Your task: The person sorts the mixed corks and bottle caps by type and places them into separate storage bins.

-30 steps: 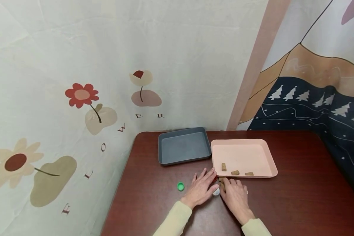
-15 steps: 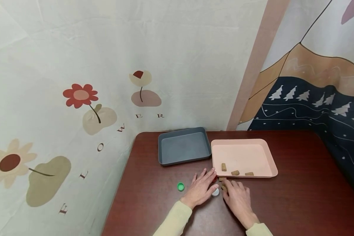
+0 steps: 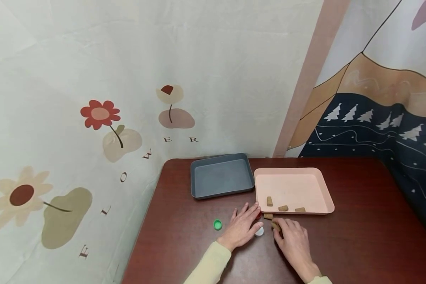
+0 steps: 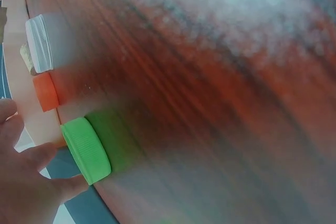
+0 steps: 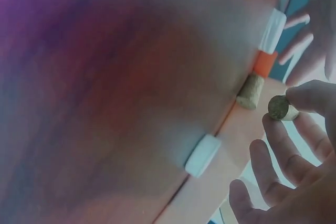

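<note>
My right hand (image 3: 292, 240) pinches a cork (image 5: 283, 108) between thumb and fingers, just in front of the pink tray. Another cork (image 3: 268, 216) lies on the table at that tray's front edge. The left hand (image 3: 238, 229) rests with fingers spread beside a red bottle cap (image 3: 258, 215), which it partly covers, and a white bottle cap (image 3: 259, 232) by its thumb. To its left sits a green bottle cap (image 3: 217, 225). A second white cap (image 5: 203, 155) shows in the right wrist view; in the head view the right hand hides it.
The pink tray (image 3: 292, 187) holds several corks along its front, one a cork (image 3: 269, 201) at the left. Against its left side stands a dark grey tray (image 3: 223, 175). Both are at the back of the brown table (image 3: 365, 236), before a printed curtain (image 3: 234, 79).
My right hand has moved to the right and slightly toward me, bringing a cork away from the one at the tray's edge. The left hand has stayed in place.
</note>
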{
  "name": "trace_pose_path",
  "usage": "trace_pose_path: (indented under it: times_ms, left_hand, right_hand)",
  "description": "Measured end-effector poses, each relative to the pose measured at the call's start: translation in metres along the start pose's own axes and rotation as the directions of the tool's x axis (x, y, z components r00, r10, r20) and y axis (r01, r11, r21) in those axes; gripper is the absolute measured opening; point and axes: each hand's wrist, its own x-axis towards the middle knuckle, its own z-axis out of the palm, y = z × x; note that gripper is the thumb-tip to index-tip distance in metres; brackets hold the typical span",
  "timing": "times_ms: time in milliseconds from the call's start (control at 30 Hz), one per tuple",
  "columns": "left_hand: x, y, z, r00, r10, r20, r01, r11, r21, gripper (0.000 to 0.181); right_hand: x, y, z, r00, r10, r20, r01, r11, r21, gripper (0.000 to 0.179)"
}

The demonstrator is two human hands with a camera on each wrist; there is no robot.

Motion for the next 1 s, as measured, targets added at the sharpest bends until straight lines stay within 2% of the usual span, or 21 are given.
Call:
trace_pose_path:
  times_ms: [467, 700, 867, 1000]
  left_hand:
    - [-0.001, 0.000, 0.000, 1.000, -0.009, -0.002, 0.009, 1.000, -0.010, 0.057]
    - [-0.001, 0.001, 0.000, 1.000, -0.013, 0.000, 0.013, 1.000, -0.015, 0.057]
    - [-0.002, 0.002, -0.001, 1.000, -0.019, 0.004, 0.019, 1.000, -0.021, 0.057]
    - [-0.002, 0.003, -0.001, 1.000, -0.021, 0.005, 0.021, 1.000, -0.019, 0.058]
  right_hand:
    - [0.025, 0.022, -0.027, 0.990, 0.073, -0.122, -0.065, 0.996, 0.067, 0.035]
    - [0.042, 0.041, -0.033, 0.984, 0.079, -0.159, -0.070, 0.996, 0.059, 0.031]
    - [0.053, 0.055, -0.031, 0.987, 0.073, -0.146, -0.069, 0.997, 0.035, 0.031]
    - [0.060, 0.063, -0.028, 0.992, 0.093, -0.090, -0.091, 0.996, 0.025, 0.030]
